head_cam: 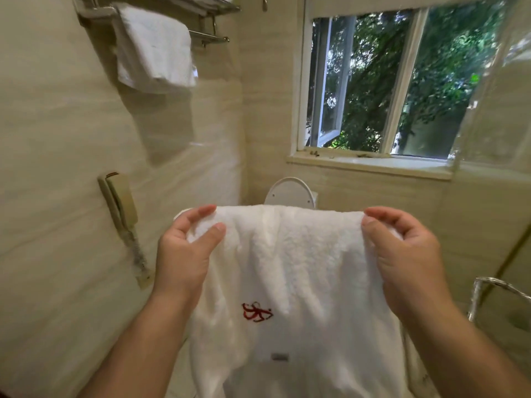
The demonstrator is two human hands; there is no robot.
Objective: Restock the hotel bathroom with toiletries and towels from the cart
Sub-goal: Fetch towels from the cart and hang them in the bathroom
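White terry towel (pixel 287 268), stitched with a red emblem (pixel 256 311) and carrying a small grey label (pixel 279 357) lower down, hangs spread in the air in front of the person, held only by its top edge. The left hand (pixel 184 254) pinches the top left corner between thumb and curled forefinger. The right hand (pixel 408 259) grips the top right corner in the same way, with the other fingers bent behind the cloth. The towel rests on nothing, and its lower part falls out of view at the bottom. Just behind its top edge the raised toilet lid (pixel 288 193) shows. High on the left wall a folded white towel (pixel 155 50) is draped over the front bar of the chrome towel rack (pixel 207 37), towards the bar's left end, so that part of the restocking looks done. What lies on the rack's upper shelf cannot be made out. A wall telephone (pixel 122 205) hangs below on the same wall, a window (pixel 373 81) stands partly open ahead, and a glass panel (pixel 488 81) and a chrome fitting (pixel 488 285) sit to the right. The held towel has yet to be folded or hung. No toiletries and no cart are in view, so their share of the job cannot be judged.
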